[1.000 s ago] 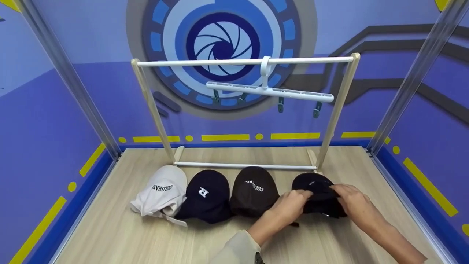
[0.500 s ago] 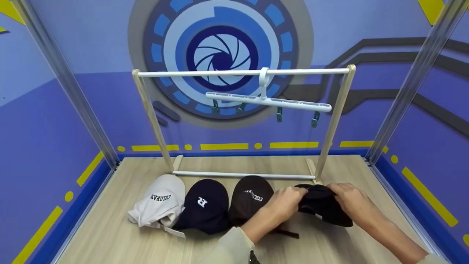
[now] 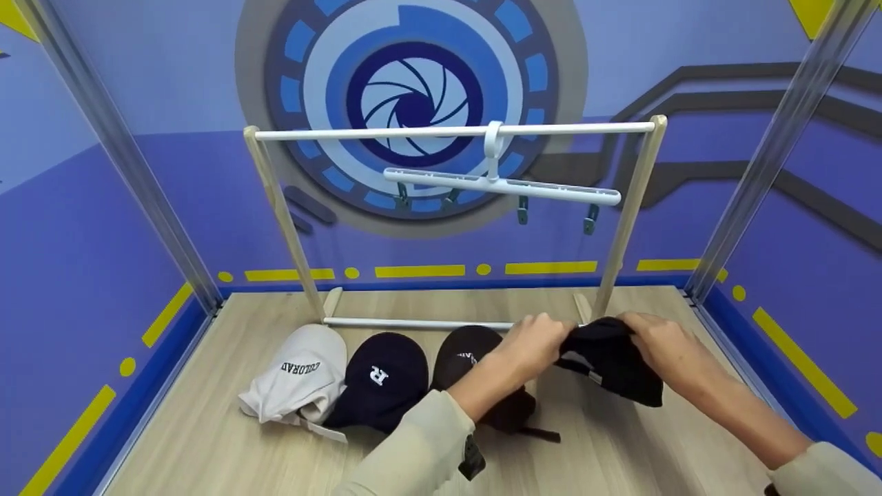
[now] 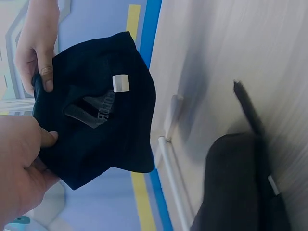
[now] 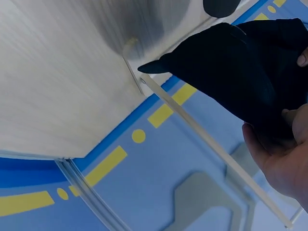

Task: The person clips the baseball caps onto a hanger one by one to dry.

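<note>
A black cap (image 3: 610, 362) hangs between my two hands above the table's right side. My left hand (image 3: 534, 348) pinches one side of its upper edge, with the thumb showing on the cap in the left wrist view. My right hand (image 3: 668, 344) pinches the opposite side. In the left wrist view the cap's inside faces the camera, with a small white label (image 4: 121, 83) and pale lettering seen through its rear opening. Left of it lies a dark brown cap (image 3: 465, 355), partly hidden by my left forearm. A navy cap (image 3: 387, 379) and a beige cap (image 3: 303, 372) lie farther left.
Behind the caps stands a rack with a white top bar (image 3: 386, 133) and wooden posts (image 3: 630, 213). From the bar hangs a white hanger (image 3: 551, 189), tilted, with several dark green clips (image 3: 522, 210). Blue printed walls enclose the wooden table (image 3: 227, 386).
Both hands have raised the black cap off the table and tipped it, so its crown now hangs down below the hands. The other caps stay where they were.
</note>
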### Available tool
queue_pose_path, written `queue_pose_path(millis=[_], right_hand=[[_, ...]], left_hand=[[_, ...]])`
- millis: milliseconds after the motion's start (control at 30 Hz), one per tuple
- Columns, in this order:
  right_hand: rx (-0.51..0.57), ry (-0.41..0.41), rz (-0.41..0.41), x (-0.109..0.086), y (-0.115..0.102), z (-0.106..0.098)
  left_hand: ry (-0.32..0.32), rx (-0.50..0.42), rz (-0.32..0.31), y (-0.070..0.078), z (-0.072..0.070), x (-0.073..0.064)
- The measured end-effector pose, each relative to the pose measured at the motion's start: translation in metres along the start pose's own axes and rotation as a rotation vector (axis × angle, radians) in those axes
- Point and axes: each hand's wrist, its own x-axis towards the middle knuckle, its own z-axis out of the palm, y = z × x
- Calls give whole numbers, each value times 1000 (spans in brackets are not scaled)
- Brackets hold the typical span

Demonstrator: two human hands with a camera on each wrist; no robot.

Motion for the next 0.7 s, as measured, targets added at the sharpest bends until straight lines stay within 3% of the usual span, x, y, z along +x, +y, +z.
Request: queue_pose_path(millis=[200,400,567,700], right_hand=[[-25,4,18,10,0,-11],[-31,-42,56,17,1,-24],[-6,-52,94,27,2,-30],[45,-13,106,31,2,-31]], left_hand=[[9,-6,4,0,-16,10],[67,-6,39,0,-26,17],[76,-37,1,-2,-35,25],[75,-60,-38,-2,-39,28]])
